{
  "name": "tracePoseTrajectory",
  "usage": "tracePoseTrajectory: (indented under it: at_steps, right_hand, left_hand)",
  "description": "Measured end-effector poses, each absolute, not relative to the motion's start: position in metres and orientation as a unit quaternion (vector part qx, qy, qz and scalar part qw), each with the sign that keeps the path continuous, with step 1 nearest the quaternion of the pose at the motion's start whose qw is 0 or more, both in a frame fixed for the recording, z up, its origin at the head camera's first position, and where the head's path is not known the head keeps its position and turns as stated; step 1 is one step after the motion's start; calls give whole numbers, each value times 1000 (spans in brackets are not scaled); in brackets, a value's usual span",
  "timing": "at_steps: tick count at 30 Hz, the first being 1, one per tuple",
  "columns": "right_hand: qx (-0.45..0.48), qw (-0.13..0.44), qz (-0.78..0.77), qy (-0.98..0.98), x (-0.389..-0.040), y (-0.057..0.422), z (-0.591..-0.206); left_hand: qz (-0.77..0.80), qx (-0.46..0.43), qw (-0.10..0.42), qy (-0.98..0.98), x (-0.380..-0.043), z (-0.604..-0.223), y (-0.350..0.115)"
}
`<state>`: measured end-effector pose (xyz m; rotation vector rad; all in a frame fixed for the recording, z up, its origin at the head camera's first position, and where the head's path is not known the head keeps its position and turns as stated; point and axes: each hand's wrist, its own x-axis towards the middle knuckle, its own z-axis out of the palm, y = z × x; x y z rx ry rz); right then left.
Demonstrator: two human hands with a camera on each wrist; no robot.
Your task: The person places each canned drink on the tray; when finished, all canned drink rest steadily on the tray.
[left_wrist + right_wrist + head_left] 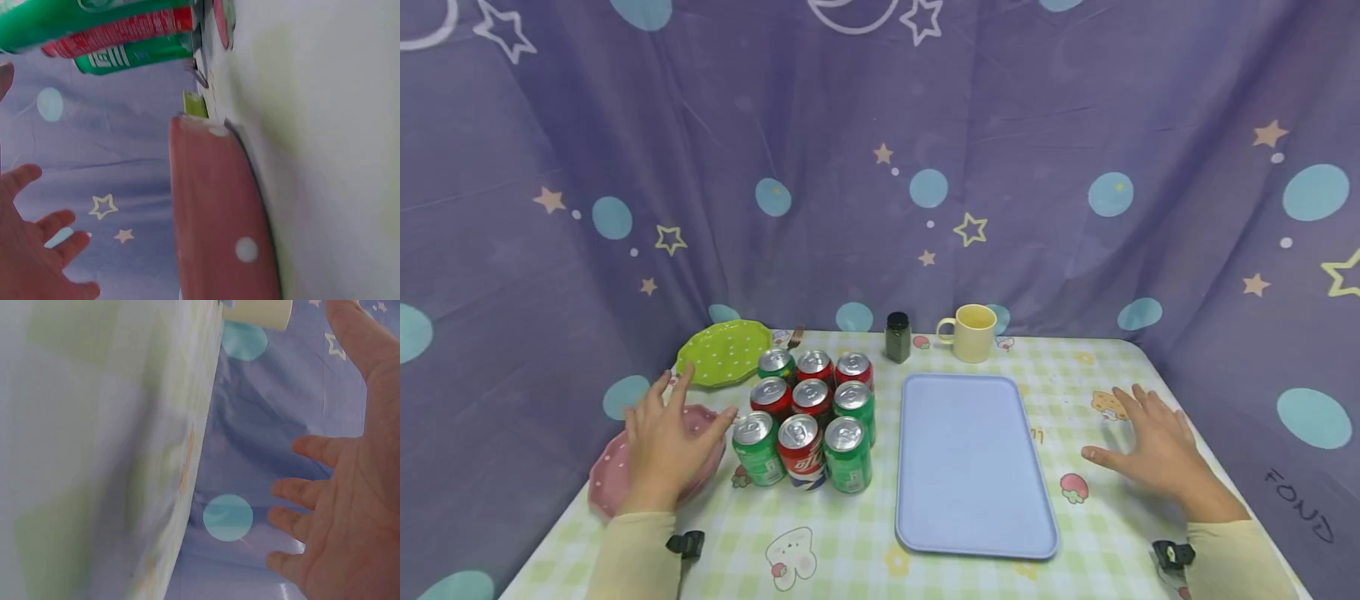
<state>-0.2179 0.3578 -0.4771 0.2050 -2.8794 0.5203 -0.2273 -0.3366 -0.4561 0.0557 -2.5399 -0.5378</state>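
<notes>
My left hand (668, 450) hovers above the pink dotted plate (608, 479), fingers spread and holding nothing. Just right of it, several soda cans (801, 450), green and red, stand upright in a tight block of rows. In the left wrist view the pink plate (215, 212) lies under the hand, and green and red cans (125, 31) are at the top. My right hand (1157, 450) is held over the right side of the table, fingers spread, with nothing in it. Between the cans and that hand lies a light blue rectangular tray (973, 467).
Behind the cans sits a green dotted plate (726, 354), with a fork (795, 337) beside it. A small dark-capped jar (897, 337) and a yellow mug (973, 333) stand at the back edge. A patterned purple curtain (850, 125) surrounds the checked table (850, 550).
</notes>
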Motion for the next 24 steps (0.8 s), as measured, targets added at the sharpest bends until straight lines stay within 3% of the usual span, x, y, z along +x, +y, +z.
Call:
tracePoseTrajectory:
  at_steps: [13,24]
  right_hand:
    - [133,9,309,-942,-211,336,-485]
    - [190,-48,364,-911,-208,322,-486]
  left_hand:
    - [-404,-32,184,-895,-208,-466,-327]
    - [-444,-131,163,-871,-207,-472,-318]
